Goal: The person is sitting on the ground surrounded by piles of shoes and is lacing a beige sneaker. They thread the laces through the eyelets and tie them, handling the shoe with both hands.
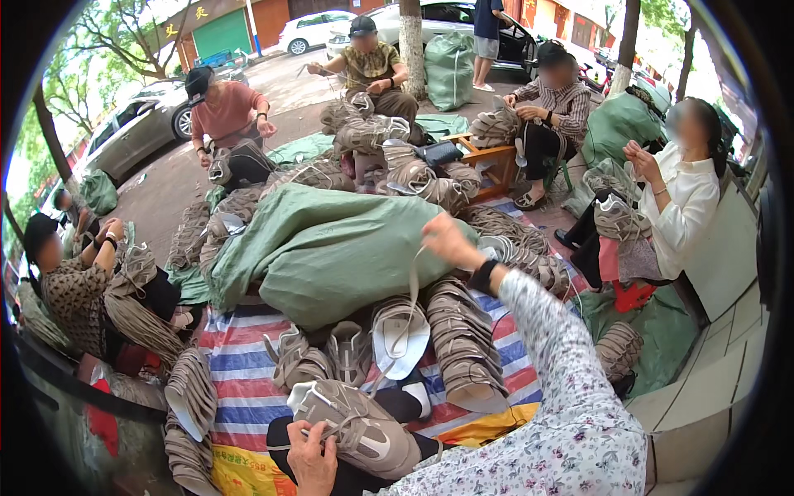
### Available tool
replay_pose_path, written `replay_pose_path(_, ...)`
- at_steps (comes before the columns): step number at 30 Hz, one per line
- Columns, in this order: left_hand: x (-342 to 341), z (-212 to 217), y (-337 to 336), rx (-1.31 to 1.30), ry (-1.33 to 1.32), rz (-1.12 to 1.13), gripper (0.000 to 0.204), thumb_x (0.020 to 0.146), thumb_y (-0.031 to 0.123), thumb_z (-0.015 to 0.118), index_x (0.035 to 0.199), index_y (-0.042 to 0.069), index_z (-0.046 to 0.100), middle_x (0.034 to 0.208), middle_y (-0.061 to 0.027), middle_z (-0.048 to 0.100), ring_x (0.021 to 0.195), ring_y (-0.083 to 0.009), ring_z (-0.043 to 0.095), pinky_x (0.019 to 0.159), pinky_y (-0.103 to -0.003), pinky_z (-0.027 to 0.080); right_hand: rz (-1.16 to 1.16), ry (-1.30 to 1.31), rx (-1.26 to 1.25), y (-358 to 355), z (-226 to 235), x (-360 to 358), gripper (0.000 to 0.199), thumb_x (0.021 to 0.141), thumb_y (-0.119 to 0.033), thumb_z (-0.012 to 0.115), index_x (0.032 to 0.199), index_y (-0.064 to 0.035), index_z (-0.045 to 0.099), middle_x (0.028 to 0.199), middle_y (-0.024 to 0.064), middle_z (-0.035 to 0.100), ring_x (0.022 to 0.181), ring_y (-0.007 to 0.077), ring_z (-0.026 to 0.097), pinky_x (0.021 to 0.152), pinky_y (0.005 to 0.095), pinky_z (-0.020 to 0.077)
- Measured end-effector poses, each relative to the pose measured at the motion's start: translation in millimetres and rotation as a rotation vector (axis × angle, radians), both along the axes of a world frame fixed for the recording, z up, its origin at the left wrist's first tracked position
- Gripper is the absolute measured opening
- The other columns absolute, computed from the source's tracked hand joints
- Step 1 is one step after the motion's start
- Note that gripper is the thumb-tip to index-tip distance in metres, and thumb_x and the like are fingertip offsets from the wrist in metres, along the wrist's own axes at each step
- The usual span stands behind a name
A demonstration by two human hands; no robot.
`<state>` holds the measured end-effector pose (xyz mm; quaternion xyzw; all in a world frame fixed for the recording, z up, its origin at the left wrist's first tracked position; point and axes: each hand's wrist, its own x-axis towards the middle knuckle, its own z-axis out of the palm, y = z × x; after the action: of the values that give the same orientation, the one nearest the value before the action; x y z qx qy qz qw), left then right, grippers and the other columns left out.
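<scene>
A grey-beige sneaker (pixel 374 436) rests across my lap, its toe pointing to the lower right. My left hand (pixel 311 460) is closed on the sneaker by its collar and lacing, thumb and fingers pinched together there. A pale flat shoelace (pixel 414 285) runs from the sneaker up to my right hand (pixel 449 240). That hand is raised far forward with the arm stretched out, closed on the lace, in front of a large green woven sack (pixel 331 248). Just past my lap, another sneaker (pixel 399 335) shows its white lining.
Stacks of nested shoe uppers (pixel 467 343) lie on a striped plastic sheet (pixel 240 360), with more uppers (pixel 192 393) at left. Several people sit around the pile handling shoes and laces. A wooden stool (pixel 494 169) stands beyond the sack; tiled steps (pixel 711 388) border the right.
</scene>
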<state>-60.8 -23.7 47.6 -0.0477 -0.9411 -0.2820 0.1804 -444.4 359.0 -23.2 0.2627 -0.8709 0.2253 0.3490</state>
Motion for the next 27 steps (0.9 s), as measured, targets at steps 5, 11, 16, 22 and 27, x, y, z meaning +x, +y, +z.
replay_pose_path(5,6,-13,-7,0.032,-0.216,0.05,0.018,0.081,0.004,0.066,0.099,0.001,0.061,0.106,-0.0182,0.053,0.077,-0.0353,0.061,0.064,-0.044,0.049,0.798,-0.908,-0.421,-154,15,183,0.012,0.082,-0.012,0.074,0.092,-0.0065,0.074,0.091,0.0065,0.066,0.082,0.0168,0.062,0.073,0.0309,0.0499)
replay_pose_path(11,-3,-18,-4,-0.008,-0.227,0.007,0.017,0.09,0.005,0.057,0.105,0.0,0.052,0.106,-0.0222,0.053,0.086,-0.0456,0.058,0.067,-0.05,0.049,0.978,-0.716,-0.16,-198,4,259,0.021,0.077,-0.004,0.071,0.097,-0.0089,0.067,0.094,0.0085,0.057,0.099,0.0308,0.054,0.09,0.039,0.0428)
replay_pose_path(16,1,-18,-3,0.12,-0.095,0.044,0.011,0.087,0.002,0.063,0.091,0.001,0.053,0.075,-0.0149,0.058,0.066,-0.0363,0.058,0.058,-0.043,0.045,0.895,-0.709,-0.072,-201,26,273,0.014,0.078,-0.001,0.067,0.088,-0.0051,0.057,0.091,0.0103,0.054,0.091,0.0317,0.052,0.08,0.0406,0.0433)
replay_pose_path(22,12,-19,-11,0.243,-0.134,0.086,0.014,0.085,0.001,0.069,0.09,0.0,0.056,0.07,-0.0104,0.059,0.053,-0.0192,0.053,0.05,-0.032,0.042,0.891,-0.766,-0.125,-203,26,275,0.012,0.084,0.002,0.061,0.092,-0.0028,0.053,0.085,0.0108,0.055,0.077,0.029,0.052,0.07,0.0364,0.0431)
replay_pose_path(27,18,-12,-12,0.308,-0.207,0.096,0.013,0.085,0.002,0.068,0.084,-0.002,0.056,0.073,-0.0142,0.061,0.057,-0.0259,0.058,0.053,-0.035,0.045,0.886,-1.226,-0.242,-204,33,263,0.011,0.09,-0.003,0.059,0.101,-0.001,0.058,0.078,-0.0012,0.055,0.063,0.0082,0.048,0.057,0.0248,0.0377)
